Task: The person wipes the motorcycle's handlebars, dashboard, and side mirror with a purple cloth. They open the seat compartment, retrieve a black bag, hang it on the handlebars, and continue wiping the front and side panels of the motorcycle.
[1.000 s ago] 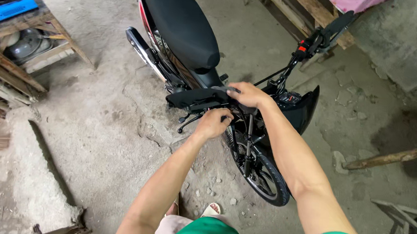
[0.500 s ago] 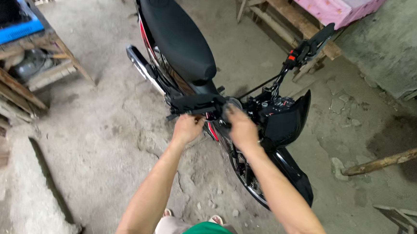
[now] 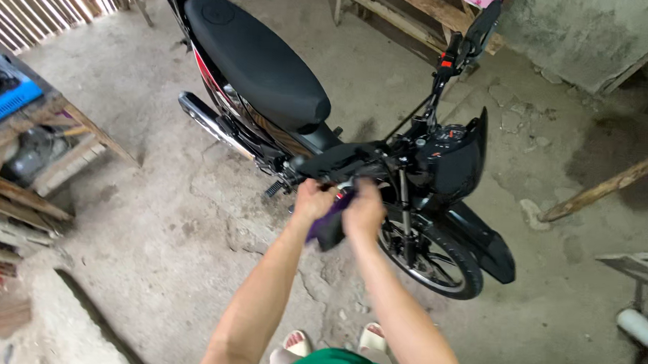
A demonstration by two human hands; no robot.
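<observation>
The motorcycle [image 3: 320, 122] stands on the floor [image 3: 157, 217]. A wooden rack [image 3: 33, 149] lies to its left, a pole [image 3: 613, 181] to its right, a wooden bench [image 3: 417, 8] behind it.

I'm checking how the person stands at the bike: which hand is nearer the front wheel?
Right. The right hand is just beside the front wheel, up and left of the tyre. The left hand is farther off, past the purple cloth both hands hold.

small dark instrument display [image 3: 453, 134] on the motorcycle's handlebar, unreadable
</observation>
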